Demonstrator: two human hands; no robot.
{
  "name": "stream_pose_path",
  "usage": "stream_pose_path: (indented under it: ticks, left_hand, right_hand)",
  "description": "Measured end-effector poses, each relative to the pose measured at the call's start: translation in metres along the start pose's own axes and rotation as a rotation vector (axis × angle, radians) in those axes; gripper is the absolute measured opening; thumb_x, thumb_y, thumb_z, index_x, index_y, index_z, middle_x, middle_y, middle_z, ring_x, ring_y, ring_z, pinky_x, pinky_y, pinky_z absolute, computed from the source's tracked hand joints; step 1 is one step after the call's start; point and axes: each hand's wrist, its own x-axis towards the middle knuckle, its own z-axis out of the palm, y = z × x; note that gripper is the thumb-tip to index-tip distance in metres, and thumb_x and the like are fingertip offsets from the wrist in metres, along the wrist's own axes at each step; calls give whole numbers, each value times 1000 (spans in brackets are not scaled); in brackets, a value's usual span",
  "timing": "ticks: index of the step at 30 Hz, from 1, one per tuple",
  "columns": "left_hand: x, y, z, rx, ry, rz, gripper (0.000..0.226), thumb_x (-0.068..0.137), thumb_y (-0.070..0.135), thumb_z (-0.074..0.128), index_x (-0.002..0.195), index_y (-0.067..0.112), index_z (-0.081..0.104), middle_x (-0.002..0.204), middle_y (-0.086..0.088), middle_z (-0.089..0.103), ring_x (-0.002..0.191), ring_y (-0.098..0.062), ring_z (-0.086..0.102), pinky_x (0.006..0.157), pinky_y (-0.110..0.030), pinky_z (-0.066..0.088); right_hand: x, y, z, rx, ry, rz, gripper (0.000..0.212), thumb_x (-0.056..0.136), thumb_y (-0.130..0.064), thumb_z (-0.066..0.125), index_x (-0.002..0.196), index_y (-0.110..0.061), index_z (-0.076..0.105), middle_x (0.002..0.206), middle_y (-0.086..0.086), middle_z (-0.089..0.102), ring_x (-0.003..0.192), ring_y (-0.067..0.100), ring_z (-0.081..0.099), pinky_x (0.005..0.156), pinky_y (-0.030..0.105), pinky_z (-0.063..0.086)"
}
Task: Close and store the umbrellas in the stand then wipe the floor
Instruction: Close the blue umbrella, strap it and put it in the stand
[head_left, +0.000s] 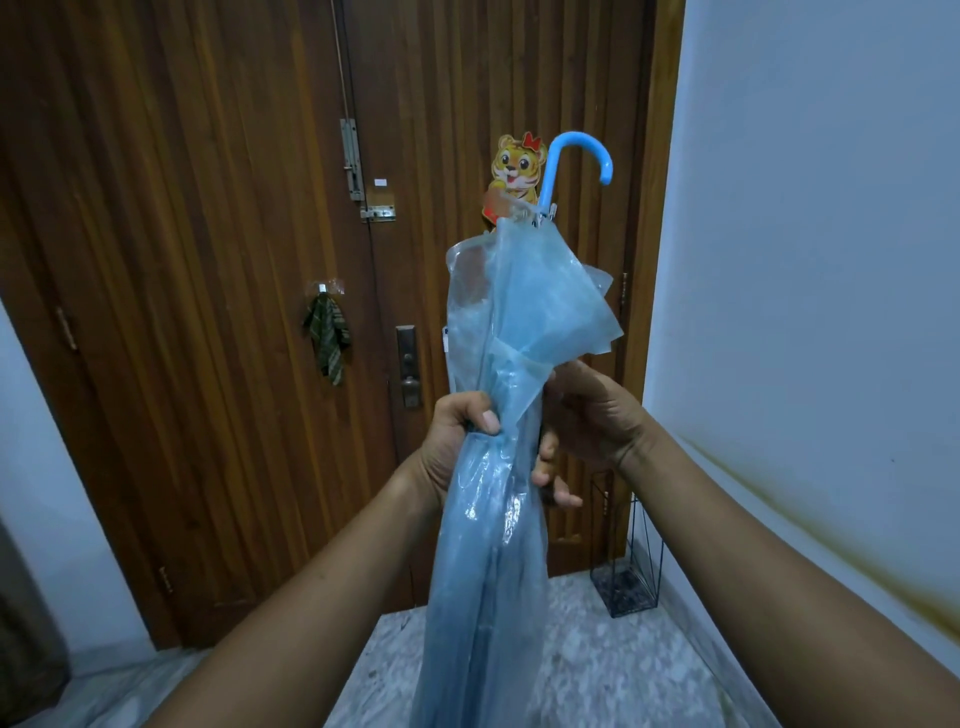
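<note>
A folded, see-through blue umbrella (514, 332) is held handle-up in front of me, its blue hooked handle (582, 156) at the top. My left hand (457, 441) grips the gathered canopy at mid-length, thumb on the plastic. My right hand (587, 415) is on the canopy's right side, fingers curled behind the folds and partly hidden. The upper canopy flaps hang loose. A black wire umbrella stand (626, 582) sits on the floor in the right corner beside the door.
A dark wooden door (208, 260) fills the view ahead, with a green checked cloth (328, 338) hanging on a hook and a tiger sticker (517, 166). A white wall (810, 260) runs along the right. The floor (597, 675) is speckled marble.
</note>
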Motion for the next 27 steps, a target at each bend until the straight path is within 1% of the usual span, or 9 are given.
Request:
stream_pose_path:
  ticks: [3, 6, 8, 11, 15, 17, 20, 24, 27]
  left_hand:
    - [-5, 3, -8, 90, 63, -45, 51, 67, 20, 50, 110, -7, 56, 94, -28, 63, 87, -44, 67, 89, -55, 51]
    - [-16, 6, -28, 267, 386, -36, 55, 76, 32, 59, 120, 0, 60, 105, -22, 63, 92, -36, 65, 87, -45, 49]
    - [-23, 2, -40, 493, 568, -69, 53, 82, 43, 66, 120, 7, 65, 106, -12, 67, 91, -28, 63, 84, -38, 47]
    - [-20, -13, -43, 710, 811, 19, 34, 92, 39, 63, 111, 13, 71, 101, -4, 75, 90, -20, 70, 74, -30, 50]
    - [-6, -30, -34, 674, 815, 146, 38, 81, 28, 57, 106, 2, 70, 108, -14, 72, 110, -33, 65, 96, -44, 48]
    - [-2, -31, -29, 814, 731, 103, 46, 74, 25, 69, 117, 8, 63, 110, -8, 71, 107, -26, 66, 91, -35, 53]
    - [1, -37, -29, 926, 730, 82, 72, 61, 20, 93, 124, 20, 57, 112, 1, 71, 103, -13, 69, 86, -27, 57]
    - [-2, -40, -28, 911, 925, 108, 26, 69, 0, 81, 91, 9, 68, 80, -2, 71, 71, -12, 70, 60, -22, 55]
    - [-1, -31, -26, 859, 1031, 120, 22, 66, -11, 68, 78, 8, 66, 67, -3, 65, 60, -16, 64, 52, -27, 52]
  right_hand:
    - [6, 0, -4, -91, 131, -6, 53, 62, -18, 93, 107, -2, 69, 104, 12, 71, 94, 27, 70, 84, 42, 57]
    - [6, -5, -9, -289, 385, -35, 45, 66, -17, 90, 98, 2, 65, 97, 11, 73, 88, 26, 70, 79, 46, 52]
    - [2, -6, -8, -450, 561, -80, 23, 74, -7, 83, 76, -6, 60, 81, 4, 72, 78, 17, 72, 65, 37, 58]
    - [0, 3, -5, -570, 761, -136, 30, 79, 2, 80, 67, -9, 55, 69, 1, 67, 62, 5, 68, 52, 18, 52]
    - [6, 21, -10, -647, 912, -130, 26, 76, -10, 85, 68, -10, 60, 82, 16, 72, 82, 27, 73, 74, 40, 62]
    - [9, 22, -8, -633, 919, -100, 25, 74, -15, 86, 70, -11, 62, 89, 15, 75, 90, 30, 74, 81, 47, 62]
    - [10, 19, 3, -514, 841, -58, 26, 78, -7, 83, 73, -9, 58, 96, 21, 75, 94, 34, 74, 77, 39, 63]
    - [1, 6, 16, -574, 606, 91, 31, 75, -19, 87, 66, -13, 58, 95, 25, 69, 92, 35, 71, 65, 38, 58]
    - [-5, -4, 21, -665, 615, 108, 27, 76, -19, 86, 69, -10, 62, 86, 14, 71, 79, 23, 71, 61, 30, 59]
